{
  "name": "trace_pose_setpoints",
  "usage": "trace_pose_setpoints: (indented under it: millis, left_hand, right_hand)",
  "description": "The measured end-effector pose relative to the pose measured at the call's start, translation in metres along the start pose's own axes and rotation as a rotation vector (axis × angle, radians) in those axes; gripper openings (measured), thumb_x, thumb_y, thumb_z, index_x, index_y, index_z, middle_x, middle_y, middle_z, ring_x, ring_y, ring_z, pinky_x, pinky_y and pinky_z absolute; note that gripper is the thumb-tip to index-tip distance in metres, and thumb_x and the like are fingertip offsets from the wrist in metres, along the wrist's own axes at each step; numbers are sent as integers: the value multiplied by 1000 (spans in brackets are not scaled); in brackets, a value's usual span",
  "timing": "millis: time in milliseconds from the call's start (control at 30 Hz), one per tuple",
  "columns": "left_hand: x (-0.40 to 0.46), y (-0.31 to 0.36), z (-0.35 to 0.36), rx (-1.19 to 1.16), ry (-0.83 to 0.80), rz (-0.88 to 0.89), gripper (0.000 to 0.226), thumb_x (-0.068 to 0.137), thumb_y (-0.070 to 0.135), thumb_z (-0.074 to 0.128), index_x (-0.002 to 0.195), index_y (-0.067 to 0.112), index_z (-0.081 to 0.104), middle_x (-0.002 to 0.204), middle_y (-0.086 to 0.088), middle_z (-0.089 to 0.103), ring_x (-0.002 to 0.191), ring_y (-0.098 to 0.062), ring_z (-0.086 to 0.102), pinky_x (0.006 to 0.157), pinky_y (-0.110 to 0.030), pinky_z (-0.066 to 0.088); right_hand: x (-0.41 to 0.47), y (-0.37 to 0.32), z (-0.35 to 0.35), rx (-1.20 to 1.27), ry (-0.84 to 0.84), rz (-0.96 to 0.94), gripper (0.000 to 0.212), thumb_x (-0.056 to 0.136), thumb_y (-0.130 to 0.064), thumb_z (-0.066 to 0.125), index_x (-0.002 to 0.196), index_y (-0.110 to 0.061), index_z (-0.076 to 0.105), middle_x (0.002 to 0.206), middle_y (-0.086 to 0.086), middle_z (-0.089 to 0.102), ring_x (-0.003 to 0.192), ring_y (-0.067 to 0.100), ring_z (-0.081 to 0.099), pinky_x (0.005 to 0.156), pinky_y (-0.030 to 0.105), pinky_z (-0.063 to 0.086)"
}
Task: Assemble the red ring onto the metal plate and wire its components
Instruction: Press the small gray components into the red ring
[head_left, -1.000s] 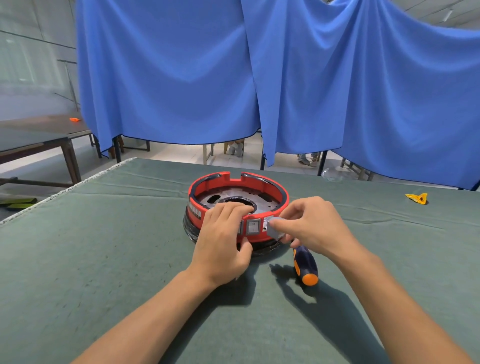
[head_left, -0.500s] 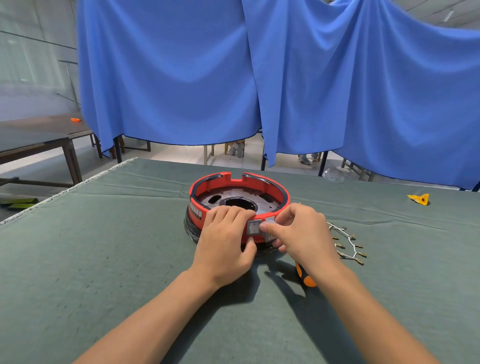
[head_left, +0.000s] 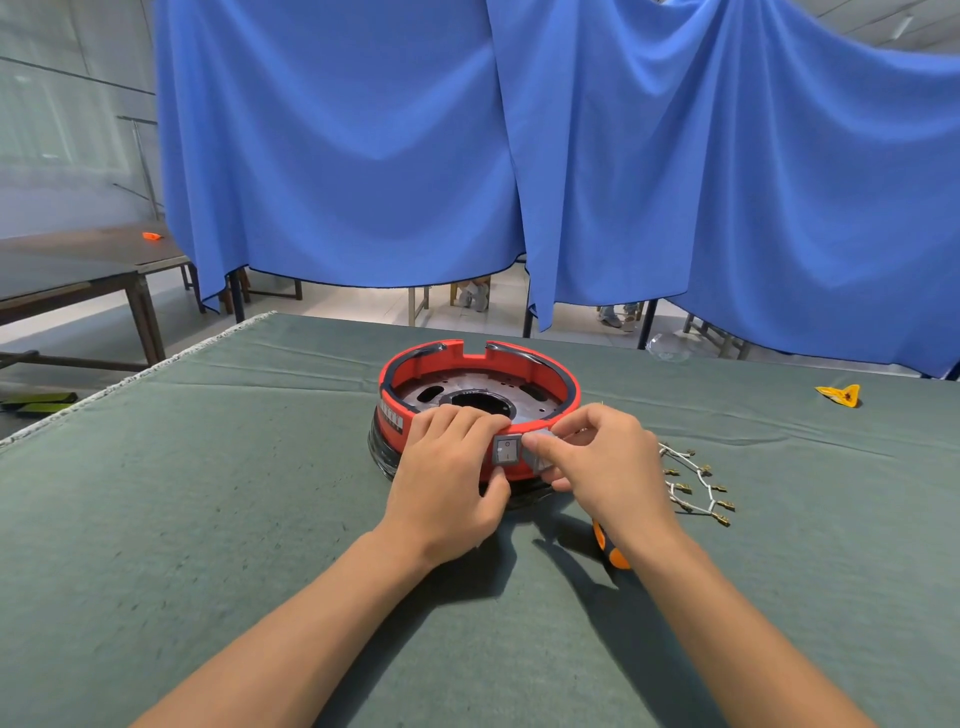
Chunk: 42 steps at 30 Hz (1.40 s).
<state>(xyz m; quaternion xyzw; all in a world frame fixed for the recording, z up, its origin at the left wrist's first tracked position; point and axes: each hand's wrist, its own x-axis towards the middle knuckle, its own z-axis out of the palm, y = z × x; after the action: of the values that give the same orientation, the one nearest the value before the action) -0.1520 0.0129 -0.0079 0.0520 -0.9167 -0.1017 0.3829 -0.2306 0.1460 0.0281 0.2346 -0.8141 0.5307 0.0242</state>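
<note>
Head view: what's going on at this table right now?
A person is fitting parts into a red ring that sits on a metal plate. The left hand steadies the ring beside a grey rocker switch; the right hand pinches a second grey part against it. A wire harness lies unused nearby.

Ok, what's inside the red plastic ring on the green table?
Inside the red plastic ring lies the grey metal plate, with a round central hole and smaller cutouts. Its near part is covered by the left hand and right hand.
</note>
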Motion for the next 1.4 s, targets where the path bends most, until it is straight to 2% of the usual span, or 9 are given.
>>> trace_pose_setpoints:
  millis: [200,467,633,800,933,1000,1100,1267,1400]
  left_hand:
    - [1,-4,-1,-17,37,-20,38,70,22,59,107,13,66,103,1,66,101,-22,56,93,-28,32]
    - [1,-3,-1,-23,17,-26,38,71,22,59,108,13,65,104,1,66,102,-21,56,94,-27,30]
    - [1,-2,-1,-37,49,-26,36,82,39,50,104,15,65,101,2,66,99,-19,57,91,-27,31]
    - [2,1,0,-8,136,-57,42,82,54,50,89,14,61,88,2,62,86,-20,56,87,-31,32]
    - [4,-2,0,-29,131,-56,43,82,55,50,87,13,59,85,3,59,83,-19,54,82,-29,31]
    - [5,-4,-1,-60,121,-40,41,82,53,50,85,13,58,83,4,58,81,-19,53,78,-30,31]
    - [5,-6,-3,-99,125,-18,37,83,50,50,81,13,56,80,4,57,78,-19,51,75,-32,32]
    - [6,-6,-4,-107,116,-23,34,84,48,49,78,15,54,78,5,55,77,-19,49,73,-35,32]
    - [7,-6,-3,-93,91,-20,33,86,48,46,78,16,51,78,6,53,78,-19,47,73,-33,30]
  right_hand:
    - [3,1,0,-60,-90,6,24,70,-10,81,83,-20,64,77,0,71,72,16,70,71,41,60]
    - [0,7,5,-100,7,-83,20,72,-17,80,84,-21,65,76,-5,69,74,15,66,73,42,56]
    - [3,8,2,-81,-90,-91,11,83,-12,71,93,-13,67,74,-2,69,66,13,69,66,37,59]
    - [3,6,-1,-41,-146,-123,14,83,-10,70,77,-21,66,67,-3,70,58,8,68,58,31,58]
    - [6,9,-6,-274,-41,-220,29,76,-35,76,102,-31,64,96,-14,62,83,9,60,76,34,50]
    - [7,10,-10,-283,-100,-256,49,78,-40,74,122,-35,54,114,-15,51,88,11,55,82,36,49]
    - [9,13,-12,-282,-259,-322,40,88,-37,65,126,-32,55,125,-17,48,98,7,54,87,34,48]
    - [12,15,-13,-84,-395,-264,25,93,-24,59,118,-22,61,113,-8,51,71,7,60,47,10,42]
    - [16,14,-10,-111,-347,-287,17,92,-24,62,109,-23,63,98,-16,52,73,0,52,60,12,41]
